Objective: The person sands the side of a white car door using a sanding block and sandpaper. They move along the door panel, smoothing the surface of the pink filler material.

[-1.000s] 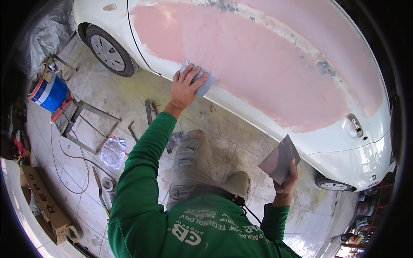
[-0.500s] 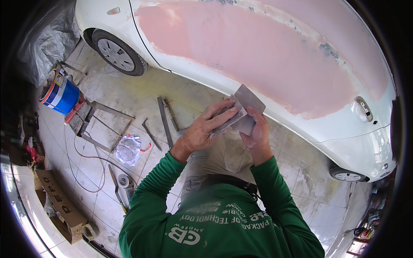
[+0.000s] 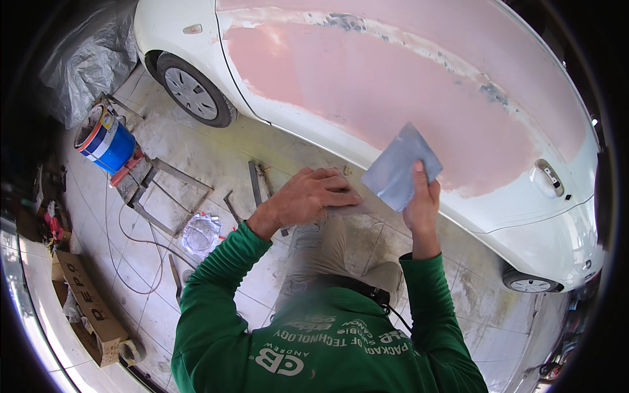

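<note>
In front of the car door, my right hand (image 3: 422, 213) pinches a flat grey square sheet (image 3: 398, 170) that looks like sandpaper, thumb across its face. The sheet is tilted, one corner pointing up. To its left and apart from it, my left hand (image 3: 308, 196) is closed over a thin, dusty, flat grey piece (image 3: 348, 209). Mostly its edge shows under my fingers, so I cannot tell its kind. Beyond both hands, the white car's door (image 3: 367, 85) bears a broad pink filler patch with rough grey spots along its upper edge. Neither hand touches the car.
At the left, a blue bucket (image 3: 110, 145) stands on a low metal frame (image 3: 173, 177). Near it lie a foil-like round item (image 3: 201, 234), a hose (image 3: 157, 243) and metal bars (image 3: 255, 183). A cardboard box (image 3: 92, 304) sits lower left, plastic sheeting (image 3: 92, 65) upper left.
My hands have moved apart. The right hand has carried the grey sheet up and right, away from the flat piece in my left hand. The view has shifted slightly.
</note>
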`<state>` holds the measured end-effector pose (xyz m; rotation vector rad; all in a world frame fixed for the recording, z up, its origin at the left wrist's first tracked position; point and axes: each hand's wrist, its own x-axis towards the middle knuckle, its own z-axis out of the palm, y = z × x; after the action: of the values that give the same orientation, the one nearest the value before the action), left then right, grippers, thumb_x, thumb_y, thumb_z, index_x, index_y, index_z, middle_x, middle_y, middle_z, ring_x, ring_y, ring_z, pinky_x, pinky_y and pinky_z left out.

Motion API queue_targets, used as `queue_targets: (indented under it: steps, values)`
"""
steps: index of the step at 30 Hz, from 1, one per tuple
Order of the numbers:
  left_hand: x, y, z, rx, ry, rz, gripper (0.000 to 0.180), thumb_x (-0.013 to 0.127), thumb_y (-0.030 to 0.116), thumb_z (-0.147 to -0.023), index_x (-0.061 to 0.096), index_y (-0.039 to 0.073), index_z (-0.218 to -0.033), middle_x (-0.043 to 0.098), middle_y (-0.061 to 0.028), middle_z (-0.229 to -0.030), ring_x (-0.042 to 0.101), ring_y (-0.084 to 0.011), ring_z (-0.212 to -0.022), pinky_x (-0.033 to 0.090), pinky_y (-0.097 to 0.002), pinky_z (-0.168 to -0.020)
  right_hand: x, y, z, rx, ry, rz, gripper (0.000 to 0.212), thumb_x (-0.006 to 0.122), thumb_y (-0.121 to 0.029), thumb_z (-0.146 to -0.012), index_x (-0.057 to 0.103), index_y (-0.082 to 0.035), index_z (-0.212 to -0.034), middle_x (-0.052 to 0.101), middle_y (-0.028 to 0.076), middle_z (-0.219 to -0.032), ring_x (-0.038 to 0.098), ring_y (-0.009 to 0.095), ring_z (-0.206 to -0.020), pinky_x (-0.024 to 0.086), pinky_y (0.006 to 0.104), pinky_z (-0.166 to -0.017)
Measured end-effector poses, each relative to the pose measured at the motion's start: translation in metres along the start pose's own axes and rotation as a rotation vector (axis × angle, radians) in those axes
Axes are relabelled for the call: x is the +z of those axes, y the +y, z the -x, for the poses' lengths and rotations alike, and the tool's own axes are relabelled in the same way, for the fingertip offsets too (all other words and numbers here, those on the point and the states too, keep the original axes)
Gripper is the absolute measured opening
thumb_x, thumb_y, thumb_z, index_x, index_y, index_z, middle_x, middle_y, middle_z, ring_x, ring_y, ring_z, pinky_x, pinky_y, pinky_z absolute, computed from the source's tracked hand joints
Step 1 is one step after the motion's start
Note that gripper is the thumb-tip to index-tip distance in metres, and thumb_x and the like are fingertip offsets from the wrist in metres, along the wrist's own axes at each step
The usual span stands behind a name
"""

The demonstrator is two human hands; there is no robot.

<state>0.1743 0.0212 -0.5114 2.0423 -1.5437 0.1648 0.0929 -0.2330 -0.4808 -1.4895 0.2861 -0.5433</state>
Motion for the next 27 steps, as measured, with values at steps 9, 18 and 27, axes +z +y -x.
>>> queue_targets:
  steps: [9, 18, 27]
  values:
    - [-0.144, -0.137, -0.065, -0.199, 0.683, -0.634, 0.067, 0.064, -0.004, -0.082, 0.064, 0.017, -0.146, 0.064, -0.0076, -0.142, 0.059, -0.035, -0.129, 0.052, -0.0484, -0.104, -0.138, 0.011, 0.031, 0.244, 0.194, -0.139, 0.05, 0.065, -0.041, -0.107, 0.06, 0.003, -0.132, 0.07, 0.013, -0.123, 0.072, 0.024, -0.105, 0.062, 0.0374, -0.085]
    - [-0.086, -0.152, -0.071, -0.269, 0.607, -0.684, 0.074, 0.07, 0.0, -0.079, 0.063, 0.027, -0.147, 0.061, 0.0025, -0.144, 0.055, -0.0301, -0.138, 0.049, -0.0494, -0.104, -0.227, 0.068, 0.112, 0.429, 0.331, -0.149, 0.046, 0.062, -0.039, -0.108, 0.062, 0.0, -0.132, 0.072, 0.011, -0.117, 0.074, 0.024, -0.097, 0.064, 0.0367, -0.077]
    - [-0.119, -0.137, -0.109, -0.194, 0.739, -0.742, 0.072, 0.071, -0.001, -0.078, 0.066, 0.027, -0.144, 0.062, 0.0013, -0.141, 0.057, -0.0294, -0.134, 0.05, -0.0464, -0.094, -0.214, 0.05, 0.1, 0.434, 0.367, -0.085, 0.041, 0.062, -0.036, -0.109, 0.063, 0.001, -0.127, 0.072, 0.012, -0.113, 0.074, 0.025, -0.097, 0.063, 0.0374, -0.081]
